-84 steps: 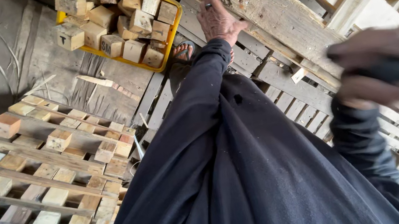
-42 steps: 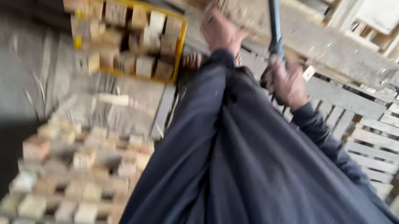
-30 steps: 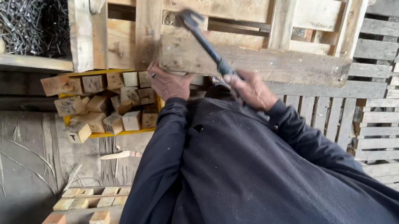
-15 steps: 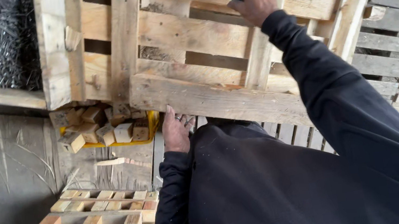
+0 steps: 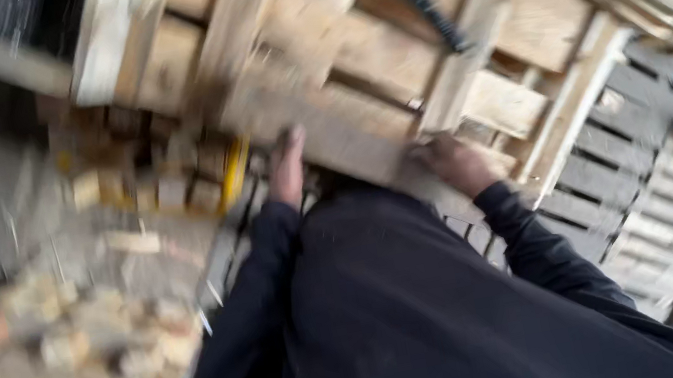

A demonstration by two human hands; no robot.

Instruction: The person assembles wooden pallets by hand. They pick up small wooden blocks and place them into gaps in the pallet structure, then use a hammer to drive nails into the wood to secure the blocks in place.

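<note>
Though the whole view was smeared by motion, stacked wooden blocks (image 5: 62,357) showed at the near left, with more blocks in a yellow-edged crate (image 5: 159,179) farther off. Right of these, the left hand (image 5: 289,168) lay flat against the lower board of a wooden pallet (image 5: 389,69), fingers stretched out. Further right, the right hand (image 5: 459,163) was curled around the hammer (image 5: 424,3), whose dark handle ran up across the pallet's boards. Grey slatted pallets (image 5: 663,159) stood at the far right.
</note>
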